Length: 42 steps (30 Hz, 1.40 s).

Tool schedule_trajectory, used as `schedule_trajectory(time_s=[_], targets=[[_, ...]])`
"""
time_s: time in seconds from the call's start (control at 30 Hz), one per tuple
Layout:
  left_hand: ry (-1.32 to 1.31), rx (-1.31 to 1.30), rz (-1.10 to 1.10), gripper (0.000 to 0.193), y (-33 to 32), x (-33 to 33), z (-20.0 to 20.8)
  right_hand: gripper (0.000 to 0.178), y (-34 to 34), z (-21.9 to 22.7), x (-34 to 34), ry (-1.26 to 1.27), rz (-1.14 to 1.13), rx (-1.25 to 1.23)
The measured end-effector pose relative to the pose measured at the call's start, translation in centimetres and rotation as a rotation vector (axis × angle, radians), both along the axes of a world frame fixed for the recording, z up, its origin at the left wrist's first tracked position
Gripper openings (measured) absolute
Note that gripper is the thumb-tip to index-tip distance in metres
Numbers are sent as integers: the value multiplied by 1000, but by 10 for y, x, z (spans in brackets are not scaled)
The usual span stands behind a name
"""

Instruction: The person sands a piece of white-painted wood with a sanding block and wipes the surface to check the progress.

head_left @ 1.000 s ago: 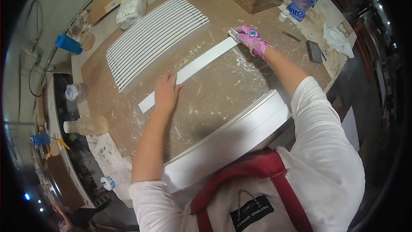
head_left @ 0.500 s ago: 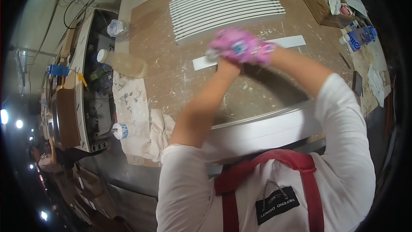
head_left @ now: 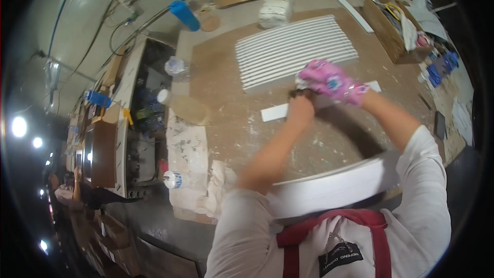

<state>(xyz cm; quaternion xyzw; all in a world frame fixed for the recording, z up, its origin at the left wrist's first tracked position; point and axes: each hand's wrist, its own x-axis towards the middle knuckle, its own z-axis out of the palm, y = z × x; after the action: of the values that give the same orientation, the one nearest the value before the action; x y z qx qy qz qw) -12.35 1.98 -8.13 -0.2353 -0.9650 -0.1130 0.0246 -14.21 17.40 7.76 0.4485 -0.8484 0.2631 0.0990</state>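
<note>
A white strip (head_left: 272, 113) lies across the brown board, with both my hands over its middle. My right hand (head_left: 332, 82), in a pink patterned glove, is closed; a bit of whitish, crumpled material (head_left: 300, 82) shows at its fingers, of a kind I cannot make out. Bare and curled, my left hand (head_left: 301, 108) meets the glove from the near side; what its fingers hold is hidden. Just beyond, several white slats (head_left: 296, 51) lie side by side in a neat row. Long white boards (head_left: 334, 183) run along the table's near edge.
At left stand a jug of yellowish liquid (head_left: 189, 109), a small tub (head_left: 173, 179) and a stained cloth (head_left: 188, 149). A blue cup (head_left: 184, 15) and a whitish wrapped bundle (head_left: 276, 7) are at the back. A cardboard box (head_left: 406, 51) holds tools at right.
The whole view has shifted, so the table sits lower and farther right in it. Both hands stay together over the strip, and the left hand shows more clearly beside the glove.
</note>
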Motion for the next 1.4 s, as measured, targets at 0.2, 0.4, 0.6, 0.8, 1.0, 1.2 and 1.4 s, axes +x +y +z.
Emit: schedule_trajectory(time_s=[0.2, 0.4, 0.6, 0.8, 1.0, 1.2, 1.4], targets=[[-446, 316, 113, 52, -40, 61, 105, 39, 194, 18, 83, -390, -523, -613], [-370, 332, 7, 45, -49, 155, 176, 41, 278, -16, 211, -457, -1016, -920], [-228, 353, -218, 49, -41, 242, 177, 39, 216, -16, 238, -572, -979, -1101], [-177, 87, -325, 60, -34, 248, 187, 35, 195, -26, 241, -446, -914, -1116], [59, 221, -154, 71, -33, 94, 160, 37, 210, -11, 226, -486, -993, -1143], [147, -92, 59, 73, -25, 9, 68, 39, 216, -27, 192, -589, -890, -1105], [-11, -18, -57, 59, -2, 18, 79, 39, 241, -57, 141, -640, -878, -870]])
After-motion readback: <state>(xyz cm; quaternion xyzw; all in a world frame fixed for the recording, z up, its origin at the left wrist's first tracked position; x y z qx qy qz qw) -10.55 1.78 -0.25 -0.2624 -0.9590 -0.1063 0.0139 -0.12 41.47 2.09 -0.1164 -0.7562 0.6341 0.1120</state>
